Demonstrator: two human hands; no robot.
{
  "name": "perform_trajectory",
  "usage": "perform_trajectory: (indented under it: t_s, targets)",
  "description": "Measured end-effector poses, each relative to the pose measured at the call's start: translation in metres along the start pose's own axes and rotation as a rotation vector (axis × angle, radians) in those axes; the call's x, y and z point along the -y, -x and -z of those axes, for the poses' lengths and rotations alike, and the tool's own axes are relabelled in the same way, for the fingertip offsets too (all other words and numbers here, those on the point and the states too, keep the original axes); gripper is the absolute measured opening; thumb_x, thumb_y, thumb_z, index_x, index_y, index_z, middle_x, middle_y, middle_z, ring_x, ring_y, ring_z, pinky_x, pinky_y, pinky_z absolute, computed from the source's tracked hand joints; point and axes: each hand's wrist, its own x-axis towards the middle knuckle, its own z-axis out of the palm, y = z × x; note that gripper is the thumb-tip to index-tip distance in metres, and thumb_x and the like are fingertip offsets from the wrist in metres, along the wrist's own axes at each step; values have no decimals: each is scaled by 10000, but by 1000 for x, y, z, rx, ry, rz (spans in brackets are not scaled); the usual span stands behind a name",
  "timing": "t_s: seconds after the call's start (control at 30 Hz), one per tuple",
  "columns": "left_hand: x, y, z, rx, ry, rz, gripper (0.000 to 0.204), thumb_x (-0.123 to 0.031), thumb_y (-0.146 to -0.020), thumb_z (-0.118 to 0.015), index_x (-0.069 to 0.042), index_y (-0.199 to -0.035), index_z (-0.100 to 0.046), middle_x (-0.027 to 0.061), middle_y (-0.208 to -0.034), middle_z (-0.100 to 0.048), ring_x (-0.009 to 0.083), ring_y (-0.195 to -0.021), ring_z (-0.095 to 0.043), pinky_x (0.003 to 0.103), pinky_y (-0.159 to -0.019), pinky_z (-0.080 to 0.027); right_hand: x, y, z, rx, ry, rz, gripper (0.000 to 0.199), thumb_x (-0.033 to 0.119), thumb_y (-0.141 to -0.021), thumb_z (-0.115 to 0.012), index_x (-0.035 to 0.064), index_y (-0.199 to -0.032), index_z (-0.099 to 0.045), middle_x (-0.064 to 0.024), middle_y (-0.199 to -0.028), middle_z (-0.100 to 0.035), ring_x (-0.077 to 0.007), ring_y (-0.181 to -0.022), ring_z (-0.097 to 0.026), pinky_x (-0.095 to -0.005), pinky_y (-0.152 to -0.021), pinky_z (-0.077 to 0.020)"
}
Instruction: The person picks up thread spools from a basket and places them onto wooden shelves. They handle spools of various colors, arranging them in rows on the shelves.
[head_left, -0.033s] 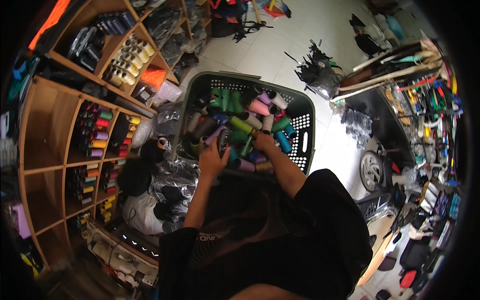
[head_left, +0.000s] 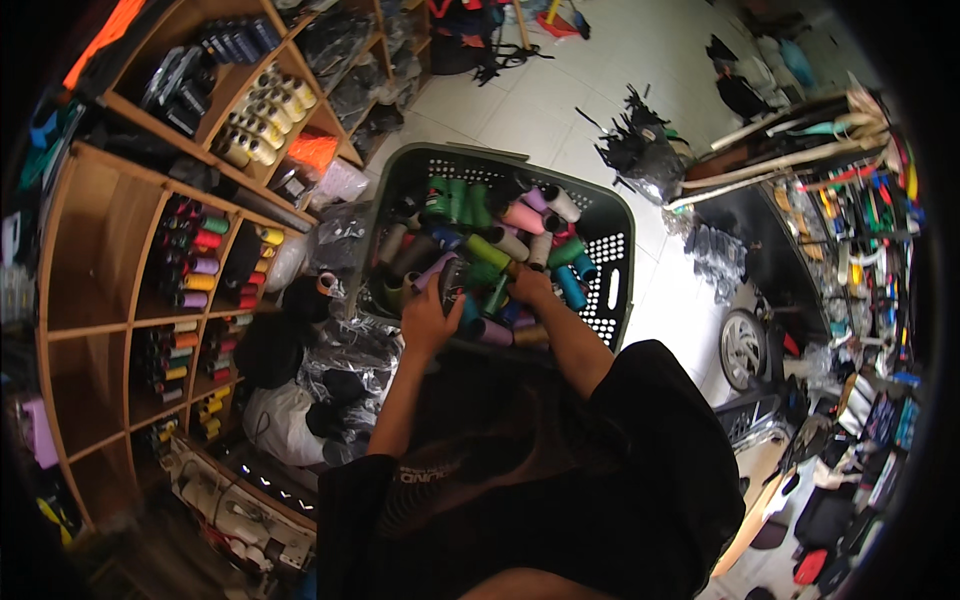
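A dark green plastic basket [head_left: 622, 215] in front of me is heaped with thread spools of many colours. In its near part my left hand [head_left: 430, 312] is closed around a dark thread spool [head_left: 453, 274], beside a purple spool [head_left: 434, 269]. Just to the right, my right hand [head_left: 530, 288] reaches in among the spools with its fingers curled. It is close to a green spool [head_left: 496, 296] and a yellow-green spool [head_left: 486, 251]; what its fingertips grip is hidden. Pink [head_left: 522, 217] and blue [head_left: 570, 287] spools lie farther right.
Wooden shelves [head_left: 128, 375] with coloured spools stand at the left. Plastic-wrapped bundles [head_left: 350, 365] and a white sack [head_left: 280, 425] lie between shelves and basket. On the right are a wheel [head_left: 743, 348] and a cluttered rack [head_left: 850, 230]. A black bundle [head_left: 640, 150] lies on the tiled floor.
The surroundings have shifted very slightly in the picture. Both hands keep the same places in the basket.
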Motion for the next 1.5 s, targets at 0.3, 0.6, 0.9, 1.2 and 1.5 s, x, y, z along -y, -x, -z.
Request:
perform_trajectory:
  t_s: [0.3,0.6,0.9,1.2,1.5]
  targets:
    - [3,-10,-2,-76,-10,-55,605,-383,-862,-679,25,-1271,-501,222,-823,-665,397,-693,-661,458,-626,-534,0,-36,-11,6,-24,-97,693,372,-883,-524,37,-1459,-331,-189,-1393,-544,-364,-1284,-530,-665,-1134,-166]
    - [8,-10,-5,-140,23,-116,597,-397,-855,-685,22,-1251,-529,184,-820,-660,352,-677,-657,418,-618,-532,-14,-52,-17,-42,-84,-102,979,408,-746,-747,57,-1495,-223,-257,-1367,-537,-392,-1259,-535,-494,-1062,-391]
    - [8,-8,-2,-71,40,-126,628,-397,-850,-693,8,-1295,-515,196,-881,-673,364,-737,-670,431,-664,-538,1,-42,-18,-179,-251,-297,789,470,-789,-698,11,-1365,-417,-262,-1233,-623,-413,-1160,-599,-473,-993,-468]
    - [4,-8,0,-89,-21,-225,611,-411,-859,-675,26,-1265,-539,185,-836,-662,342,-698,-664,421,-650,-535,23,-1,-12,-267,-263,-142,669,463,-705,-785,36,-1181,-590,-228,-1148,-663,-389,-1080,-640,-473,-924,-511]
    - [-4,-4,1,-46,14,-111,619,-434,-881,-659,-3,-1296,-503,231,-971,-684,419,-826,-676,481,-723,-536,6,35,-7,-340,-506,178,619,273,-670,-798,60,-1194,-546,-214,-1114,-668,-386,-1068,-636,-447,-917,-506]
